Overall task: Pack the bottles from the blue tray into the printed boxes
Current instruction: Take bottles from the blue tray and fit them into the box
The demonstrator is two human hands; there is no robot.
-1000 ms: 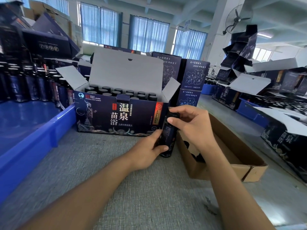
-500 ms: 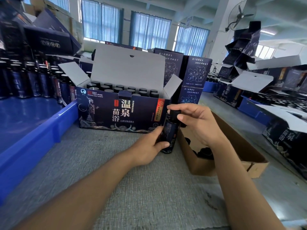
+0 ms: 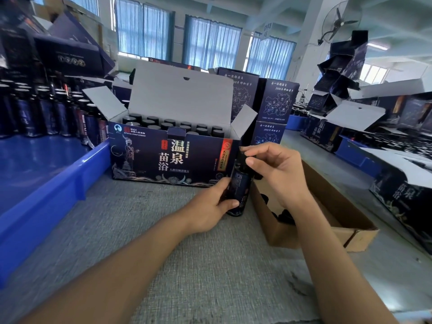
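Observation:
A dark bottle (image 3: 240, 185) with a blue label stands upright on the grey mat, just right of the open printed box (image 3: 163, 160). My left hand (image 3: 210, 206) grips its lower body. My right hand (image 3: 278, 171) pinches its black cap from above with thumb and fingertips. The printed box has its lid flap up and holds several black-capped bottles (image 3: 173, 126) in rows. The blue tray (image 3: 46, 183) lies at the left, with several dark bottles (image 3: 46, 113) standing at its far end.
A low brown cardboard box (image 3: 327, 220) holding black caps sits right of the bottle, under my right forearm. Closed printed boxes (image 3: 275, 106) stand behind. More open boxes (image 3: 404, 190) and blue trays crowd the right side. Grey mat (image 3: 187, 265) covers the table.
The bottle has stayed in both hands in front of the box's right end. My right fingers have shifted on the cap. The view has tilted a little.

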